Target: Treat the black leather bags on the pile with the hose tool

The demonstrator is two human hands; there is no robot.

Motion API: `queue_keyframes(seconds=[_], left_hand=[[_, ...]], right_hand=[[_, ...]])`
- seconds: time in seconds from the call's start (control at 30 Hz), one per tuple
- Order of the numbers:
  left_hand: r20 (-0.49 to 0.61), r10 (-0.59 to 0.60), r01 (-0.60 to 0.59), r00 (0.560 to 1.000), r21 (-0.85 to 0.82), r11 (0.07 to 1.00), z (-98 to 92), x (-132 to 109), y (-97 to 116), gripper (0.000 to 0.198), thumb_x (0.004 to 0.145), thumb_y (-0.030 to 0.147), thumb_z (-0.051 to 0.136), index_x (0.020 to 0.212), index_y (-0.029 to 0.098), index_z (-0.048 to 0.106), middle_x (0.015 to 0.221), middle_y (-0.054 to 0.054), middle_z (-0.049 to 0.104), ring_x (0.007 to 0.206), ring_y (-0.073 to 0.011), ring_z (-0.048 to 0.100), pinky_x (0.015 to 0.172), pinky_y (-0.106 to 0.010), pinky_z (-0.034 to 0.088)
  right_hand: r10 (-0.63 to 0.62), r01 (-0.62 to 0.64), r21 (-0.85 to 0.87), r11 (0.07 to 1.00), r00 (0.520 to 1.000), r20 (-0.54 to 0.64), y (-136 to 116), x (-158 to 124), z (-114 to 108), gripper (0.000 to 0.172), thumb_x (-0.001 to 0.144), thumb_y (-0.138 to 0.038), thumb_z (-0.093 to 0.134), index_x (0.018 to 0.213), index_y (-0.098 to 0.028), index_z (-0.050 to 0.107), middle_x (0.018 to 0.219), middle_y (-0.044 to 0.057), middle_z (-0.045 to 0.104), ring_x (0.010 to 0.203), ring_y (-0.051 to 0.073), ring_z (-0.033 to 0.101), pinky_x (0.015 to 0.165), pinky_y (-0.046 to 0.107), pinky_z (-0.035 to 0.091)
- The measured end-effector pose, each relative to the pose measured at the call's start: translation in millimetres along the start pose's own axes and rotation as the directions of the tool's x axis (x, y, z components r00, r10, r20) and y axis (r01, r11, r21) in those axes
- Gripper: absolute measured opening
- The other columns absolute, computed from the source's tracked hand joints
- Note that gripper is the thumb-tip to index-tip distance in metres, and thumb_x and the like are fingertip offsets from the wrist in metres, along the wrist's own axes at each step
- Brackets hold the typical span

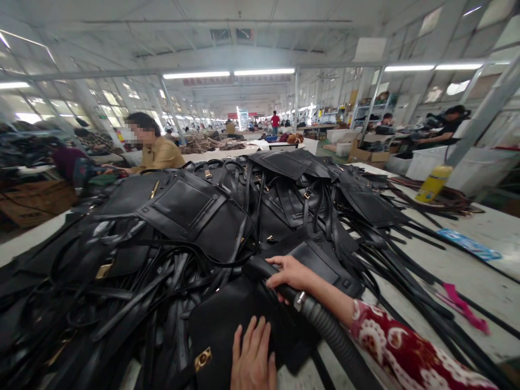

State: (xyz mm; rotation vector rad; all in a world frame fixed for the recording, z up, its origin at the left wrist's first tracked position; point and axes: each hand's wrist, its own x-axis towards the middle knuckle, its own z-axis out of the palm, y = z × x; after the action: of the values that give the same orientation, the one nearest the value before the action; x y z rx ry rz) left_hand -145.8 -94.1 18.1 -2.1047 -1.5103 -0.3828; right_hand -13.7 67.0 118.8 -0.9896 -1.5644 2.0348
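Observation:
A big heap of black leather bags and straps covers the table. My left hand lies flat, fingers stretched out, on a black bag with a gold clasp at the near edge. My right hand, in a red patterned sleeve, is wrapped round the black nozzle of a ribbed hose, whose tip points at the bag just above my left hand.
Long black straps trail over the white table on the right, beside a pink tool, a blue strip and a yellow bottle. A person in a tan shirt works at the far left; others stand farther back.

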Motion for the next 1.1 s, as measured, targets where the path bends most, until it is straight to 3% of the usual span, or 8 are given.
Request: queue_keyframes(seconds=[0.23,0.37,0.47,0.73,0.83,0.9,1.0,1.1], left_hand=[[0.03,-0.274,0.266,0.961,-0.358,0.895,-9.5,28,-28,0.035,0.073,0.028,0.049,0.107,0.021,0.053,0.105,-0.005,0.06,0.1,-0.0207,0.051,0.086,-0.038,0.039],[0.343,-0.652,0.693,0.677,-0.595,0.407,5.2,78,-74,0.042,0.063,0.036,0.056,0.1,0.016,0.057,0.096,-0.009,0.059,0.097,-0.0269,0.05,0.089,-0.045,0.034],[0.511,-0.649,0.753,0.563,-0.641,0.149,29.0,98,-97,0.046,0.055,0.036,0.058,0.094,0.011,0.06,0.066,-0.002,0.059,0.067,-0.0203,0.055,0.071,-0.038,0.043],[0.626,-0.605,0.729,0.493,-0.676,-0.106,48.4,89,-106,0.06,0.05,0.036,0.058,0.104,0.009,0.056,0.066,0.001,0.059,0.062,-0.0135,0.054,0.065,-0.028,0.043],[0.605,-0.631,0.763,0.486,-0.646,-0.032,51.9,89,-105,0.072,0.052,0.041,0.058,0.116,0.01,0.046,0.067,0.001,0.058,0.066,-0.0174,0.055,0.07,-0.033,0.043],[0.509,-0.68,0.792,0.527,-0.585,0.176,50.1,91,-100,0.068,0.057,0.045,0.056,0.117,0.015,0.043,0.079,-0.003,0.06,0.079,-0.0228,0.056,0.077,-0.038,0.043],[0.208,-0.697,0.702,0.687,-0.437,0.562,33.1,99,-79,0.05,0.07,0.047,0.045,0.112,0.019,0.046,0.104,-0.01,0.055,0.099,-0.0289,0.05,0.085,-0.046,0.038],[-0.075,-0.463,0.388,0.883,-0.438,0.811,13.7,117,-39,0.038,0.075,0.038,0.042,0.106,0.018,0.051,0.11,-0.011,0.054,0.104,-0.0255,0.048,0.089,-0.043,0.036]], right_hand=[[-0.113,0.116,0.022,0.993,0.988,-0.108,-19,2,-5,0.07,0.058,-0.014,0.065,0.122,-0.016,0.037,0.06,-0.003,0.06,0.036,0.013,0.054,0.03,0.017,0.039],[-0.105,0.112,0.062,0.992,0.989,-0.103,-15,-32,-12,0.069,0.058,-0.016,0.064,0.121,-0.017,0.035,0.066,-0.002,0.06,0.036,0.013,0.055,0.029,0.017,0.039],[-0.072,0.076,0.107,0.991,0.997,-0.036,-7,-42,-9,0.069,0.057,-0.016,0.064,0.12,-0.016,0.035,0.069,0.001,0.062,0.037,0.013,0.056,0.029,0.017,0.04],[-0.057,0.056,0.213,0.975,0.998,-0.001,10,-2,20,0.08,0.048,-0.014,0.069,0.122,-0.012,0.036,0.068,0.004,0.061,0.033,0.014,0.054,0.027,0.017,0.039],[-0.114,0.146,0.246,0.958,0.984,-0.14,9,1,27,0.088,0.043,-0.015,0.073,0.124,-0.011,0.037,0.087,0.008,0.059,0.034,0.011,0.053,0.026,0.02,0.041],[-0.151,0.211,0.252,0.944,0.96,-0.237,8,-10,27,0.09,0.043,-0.015,0.073,0.125,-0.011,0.036,0.091,0.008,0.059,0.035,0.008,0.052,0.028,0.019,0.042],[-0.207,0.287,0.243,0.927,0.929,-0.308,11,-49,14,0.079,0.048,-0.012,0.07,0.121,-0.014,0.042,0.08,0.001,0.062,0.038,0.006,0.05,0.032,0.015,0.042],[-0.215,0.303,0.183,0.935,0.897,-0.387,26,-110,-16,0.069,0.053,-0.008,0.063,0.119,-0.019,0.044,0.072,-0.003,0.063,0.038,0.006,0.05,0.033,0.013,0.041]])
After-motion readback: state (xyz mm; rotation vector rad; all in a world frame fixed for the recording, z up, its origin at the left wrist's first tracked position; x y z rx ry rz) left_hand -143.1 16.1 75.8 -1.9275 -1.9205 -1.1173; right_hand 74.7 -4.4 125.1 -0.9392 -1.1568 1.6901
